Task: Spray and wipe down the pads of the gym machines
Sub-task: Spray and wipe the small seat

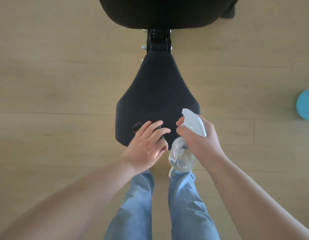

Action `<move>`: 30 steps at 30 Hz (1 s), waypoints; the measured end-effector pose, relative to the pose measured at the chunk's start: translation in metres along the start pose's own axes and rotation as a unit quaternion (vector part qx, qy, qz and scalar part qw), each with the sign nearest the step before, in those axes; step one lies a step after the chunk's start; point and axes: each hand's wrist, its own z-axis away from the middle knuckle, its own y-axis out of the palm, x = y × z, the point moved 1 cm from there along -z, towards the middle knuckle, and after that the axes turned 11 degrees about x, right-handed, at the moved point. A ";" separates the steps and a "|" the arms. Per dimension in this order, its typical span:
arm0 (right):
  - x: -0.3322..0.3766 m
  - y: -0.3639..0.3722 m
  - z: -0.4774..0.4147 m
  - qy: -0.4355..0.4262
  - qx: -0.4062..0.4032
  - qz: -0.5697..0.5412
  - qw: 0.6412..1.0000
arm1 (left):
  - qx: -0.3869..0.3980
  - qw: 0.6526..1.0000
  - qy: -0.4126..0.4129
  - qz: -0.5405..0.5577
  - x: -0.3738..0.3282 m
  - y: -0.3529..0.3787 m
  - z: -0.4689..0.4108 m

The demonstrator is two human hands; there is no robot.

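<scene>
Head view looks straight down on the black seat pad (157, 94) of a gym machine, with the wider back pad (164, 11) at the top edge and a metal hinge bracket (159, 40) between them, all above a pale wooden floor (55, 84).

Our left hand (146, 144) lies on the near end of the seat pad, fingers fairly straight and spread over a dark cloth (137, 126), pressing it down rather than gripping it. Our right hand (200, 141) is wrapped round the neck of the spray bottle (180, 157), just beside the left hand. The white nozzle points towards the pad, and we cannot tell whether a finger sits on the trigger.

We judge the clear bottle to be light plastic, holding little liquid, and easy to swing one-handed. The neck under the trigger head is the sound place to hold it, since the smooth body could slip if wet. The cloth looks soft and limp, so a flat palm should carry it better than a pinch. The pad looks firm and smooth, and likely slick once sprayed.
</scene>
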 end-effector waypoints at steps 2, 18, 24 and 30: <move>0.003 -0.004 0.002 -0.012 -0.008 0.004 1.000 | -0.001 0.998 0.049 -0.026 0.003 0.004 -0.007; 0.022 0.053 -0.011 -0.004 0.000 0.043 0.999 | -0.009 0.943 -0.321 0.090 0.046 -0.017 0.011; 0.040 0.056 -0.030 -0.016 0.007 0.017 1.000 | -0.037 0.899 -0.361 0.247 0.135 -0.057 -0.097; 0.053 0.038 -0.049 -0.034 -0.017 0.031 0.999 | -0.007 0.908 -0.330 0.258 0.144 -0.062 -0.118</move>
